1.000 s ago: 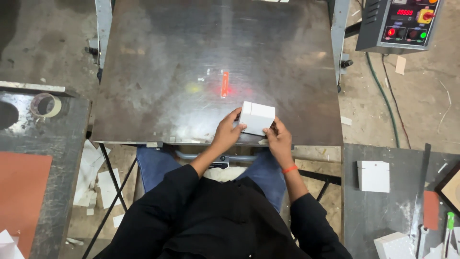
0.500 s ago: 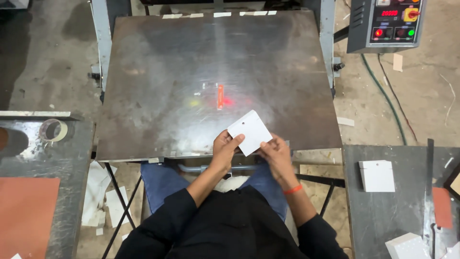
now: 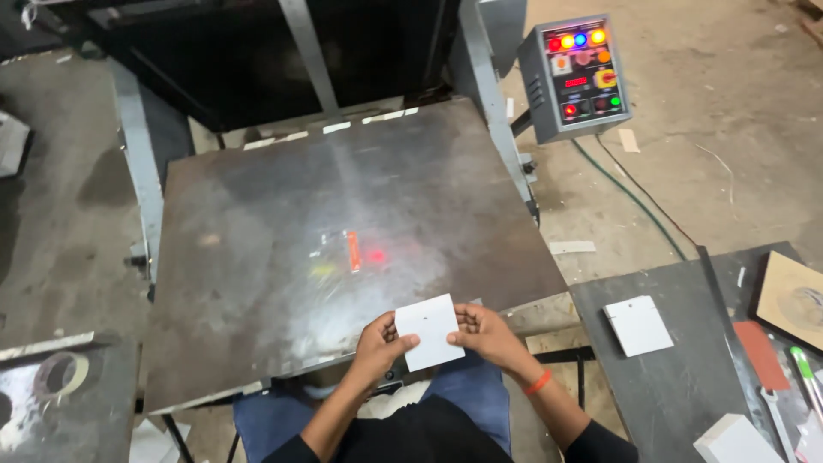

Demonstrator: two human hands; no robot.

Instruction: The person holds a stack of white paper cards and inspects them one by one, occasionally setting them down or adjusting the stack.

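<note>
Both of my hands hold a small white square card [image 3: 430,332] at the near edge of a dark steel machine table [image 3: 257,223]. My left hand [image 3: 377,345] grips the card's left side, thumb on top. On the right side my right hand [image 3: 482,333], with an orange band at the wrist, pinches the other edge. The card lies flat, just above the table's front rim. A red light spot [image 3: 375,255] and a short orange mark [image 3: 352,250] show on the plate a little beyond the card.
A grey control box [image 3: 579,77] with coloured lamps stands at the far right. The dark side bench on the right [image 3: 677,377] carries another white card [image 3: 638,325], a white block [image 3: 734,440], a brown board and tools. A tape roll [image 3: 64,375] lies at left.
The view has shifted and tilted. The card has come back toward me, from resting on the plate to being held at its front edge between both hands.
</note>
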